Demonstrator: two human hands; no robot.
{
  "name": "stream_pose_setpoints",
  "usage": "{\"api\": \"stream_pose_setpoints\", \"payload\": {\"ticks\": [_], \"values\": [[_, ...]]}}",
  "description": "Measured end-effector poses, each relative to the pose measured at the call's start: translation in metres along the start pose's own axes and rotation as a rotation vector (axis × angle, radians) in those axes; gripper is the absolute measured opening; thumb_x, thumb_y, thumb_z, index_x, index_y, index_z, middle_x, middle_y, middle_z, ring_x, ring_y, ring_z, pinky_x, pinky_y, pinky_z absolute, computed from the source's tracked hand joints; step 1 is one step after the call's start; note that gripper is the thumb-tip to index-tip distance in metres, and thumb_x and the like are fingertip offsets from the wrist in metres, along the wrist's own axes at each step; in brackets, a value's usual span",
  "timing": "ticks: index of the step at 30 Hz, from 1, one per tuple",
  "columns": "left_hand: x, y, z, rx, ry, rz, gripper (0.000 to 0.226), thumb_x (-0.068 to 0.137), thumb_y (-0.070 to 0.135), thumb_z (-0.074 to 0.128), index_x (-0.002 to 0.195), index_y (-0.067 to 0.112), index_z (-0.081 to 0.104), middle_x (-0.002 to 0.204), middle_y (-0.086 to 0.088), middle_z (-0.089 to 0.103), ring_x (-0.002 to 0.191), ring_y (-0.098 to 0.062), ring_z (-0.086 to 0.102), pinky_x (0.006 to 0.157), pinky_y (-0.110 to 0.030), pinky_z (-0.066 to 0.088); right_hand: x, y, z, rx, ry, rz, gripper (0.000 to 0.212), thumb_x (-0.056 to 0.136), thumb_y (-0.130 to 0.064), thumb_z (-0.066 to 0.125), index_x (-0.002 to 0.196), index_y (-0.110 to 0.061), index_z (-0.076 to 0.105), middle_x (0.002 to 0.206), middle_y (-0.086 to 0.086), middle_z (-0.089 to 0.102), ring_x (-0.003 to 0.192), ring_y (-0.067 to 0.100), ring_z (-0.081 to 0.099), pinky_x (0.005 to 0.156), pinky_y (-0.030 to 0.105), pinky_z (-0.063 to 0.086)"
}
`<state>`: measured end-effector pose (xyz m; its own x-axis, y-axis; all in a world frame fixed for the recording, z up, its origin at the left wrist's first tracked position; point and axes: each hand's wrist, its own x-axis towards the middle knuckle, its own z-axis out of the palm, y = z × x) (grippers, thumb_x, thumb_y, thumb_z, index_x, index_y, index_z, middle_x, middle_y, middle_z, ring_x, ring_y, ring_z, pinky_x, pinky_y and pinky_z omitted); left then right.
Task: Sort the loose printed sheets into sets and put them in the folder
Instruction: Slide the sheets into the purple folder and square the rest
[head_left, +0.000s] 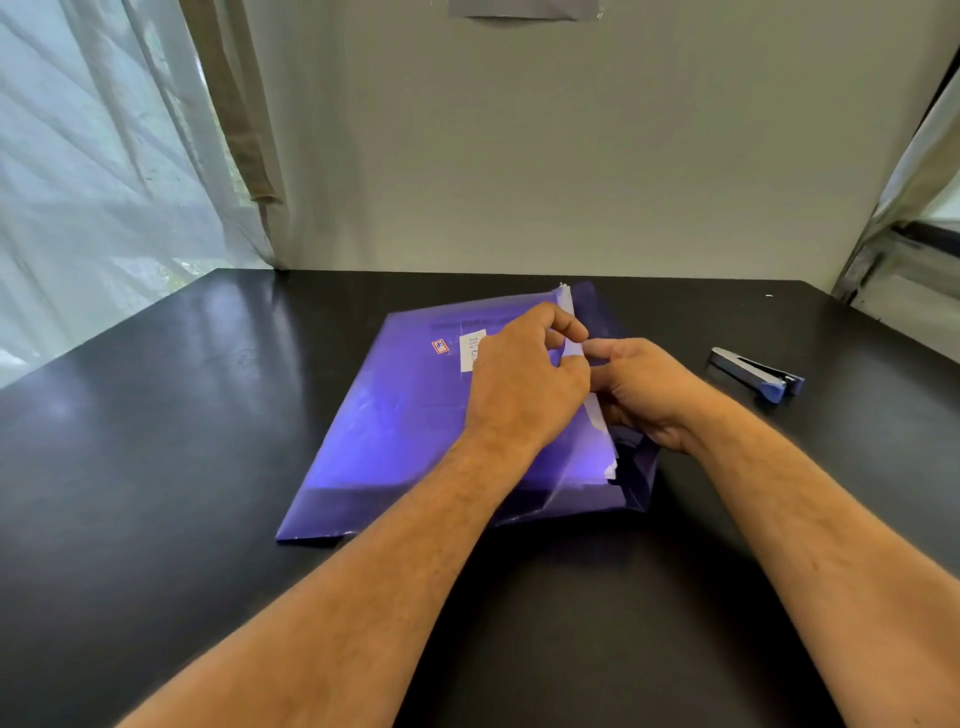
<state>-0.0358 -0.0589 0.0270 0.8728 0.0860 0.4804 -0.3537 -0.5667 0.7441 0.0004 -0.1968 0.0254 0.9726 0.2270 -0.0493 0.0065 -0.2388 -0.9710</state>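
A translucent purple folder (410, 431) lies flat in the middle of the black table (156, 415), with a white label and a small red sticker on its cover. White printed sheets (567, 301) are inside it; their edges stick out along its right, open side. My left hand (524, 379) lies over the folder's upper right part and pinches the folder's right edge between thumb and fingers. My right hand (644, 389) is just to the right, fingers curled at the same edge, partly hidden behind the left hand.
A blue and silver stapler (758, 374) lies on the table to the right of the folder. A grey wall stands behind the table. Curtained windows are at the left and far right.
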Motion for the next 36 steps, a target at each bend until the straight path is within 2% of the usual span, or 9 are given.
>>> {"api": "stream_pose_setpoints", "payload": {"ticks": [3,7,8,10,13,17,23,28,36], "values": [[0.000,0.000,0.003,-0.003,0.005,0.015,0.018,0.086,0.015,0.063,0.098,0.029,0.067,0.088,0.015,0.061,0.080,-0.007,0.061,0.063,-0.010,0.042,0.000,0.002,0.001,-0.030,0.004,0.011,0.033,0.097,0.008,0.047,0.111,-0.010,0.072,0.076,0.011,0.072,0.054,0.015,0.065,0.048,0.027,0.054],[0.002,-0.002,0.008,0.013,-0.020,0.044,0.016,0.084,0.013,0.065,0.095,0.024,0.069,0.075,0.019,0.056,0.076,0.000,0.058,0.067,-0.013,0.047,0.006,0.004,0.010,-0.079,0.028,0.026,0.039,0.101,-0.001,0.043,0.084,-0.010,0.077,0.093,0.031,0.068,0.080,0.034,0.064,0.089,0.058,0.053],[0.003,-0.003,0.007,0.014,-0.017,0.045,0.016,0.084,0.013,0.066,0.094,0.024,0.069,0.074,0.019,0.056,0.077,-0.001,0.058,0.068,-0.013,0.047,0.007,0.003,0.011,-0.069,0.023,0.042,0.040,0.101,-0.002,0.042,0.082,-0.010,0.076,0.089,0.029,0.069,0.078,0.033,0.064,0.087,0.056,0.054],[0.003,-0.004,0.007,0.013,0.000,0.047,0.015,0.084,0.014,0.065,0.093,0.025,0.069,0.074,0.019,0.057,0.079,-0.004,0.060,0.067,-0.011,0.046,0.007,0.001,0.009,-0.014,0.000,0.054,0.035,0.102,-0.002,0.042,0.084,-0.006,0.071,0.070,0.016,0.066,0.059,0.019,0.064,0.060,0.036,0.058],[0.004,-0.004,0.005,0.012,0.016,0.056,0.013,0.084,0.014,0.065,0.090,0.026,0.068,0.075,0.018,0.058,0.081,-0.004,0.061,0.066,-0.009,0.044,0.004,-0.002,0.009,0.067,-0.001,0.051,0.027,0.103,-0.004,0.044,0.085,-0.005,0.064,0.045,-0.003,0.056,0.035,0.003,0.051,0.036,0.017,0.040],[0.004,-0.003,0.006,0.018,-0.001,0.078,0.014,0.082,0.011,0.065,0.086,0.025,0.068,0.072,0.017,0.060,0.076,-0.003,0.061,0.068,-0.010,0.047,0.009,0.004,0.012,-0.047,0.087,0.030,0.026,0.099,-0.001,0.049,0.093,-0.011,0.072,0.057,0.002,0.066,0.048,0.012,0.061,0.046,0.024,0.049],[0.003,-0.010,0.010,-0.009,-0.078,0.061,0.018,0.079,0.007,0.065,0.089,0.021,0.071,0.083,0.007,0.071,0.078,-0.009,0.066,0.077,-0.025,0.058,0.013,0.005,0.023,-0.324,0.174,-0.057,0.036,0.086,0.006,0.047,0.069,-0.019,0.067,0.063,0.004,0.061,0.055,0.014,0.053,0.051,0.027,0.042],[0.003,-0.012,0.009,-0.029,-0.077,0.067,0.018,0.078,0.007,0.065,0.087,0.023,0.069,0.086,0.008,0.072,0.055,0.000,0.058,0.062,-0.012,0.050,0.011,0.005,0.018,-0.199,0.151,-0.030,0.025,0.087,0.005,0.050,0.078,-0.004,0.072,0.064,0.012,0.061,0.052,0.016,0.053,0.044,0.024,0.043],[0.004,-0.012,0.011,-0.062,-0.046,0.081,0.020,0.077,0.007,0.063,0.087,0.022,0.071,0.081,0.010,0.071,0.054,0.000,0.057,0.060,-0.010,0.049,0.004,-0.001,0.018,-0.149,0.115,0.004,0.043,0.087,0.011,0.044,0.070,-0.019,0.070,0.048,-0.002,0.060,0.040,0.007,0.052,0.038,0.017,0.040]]}}
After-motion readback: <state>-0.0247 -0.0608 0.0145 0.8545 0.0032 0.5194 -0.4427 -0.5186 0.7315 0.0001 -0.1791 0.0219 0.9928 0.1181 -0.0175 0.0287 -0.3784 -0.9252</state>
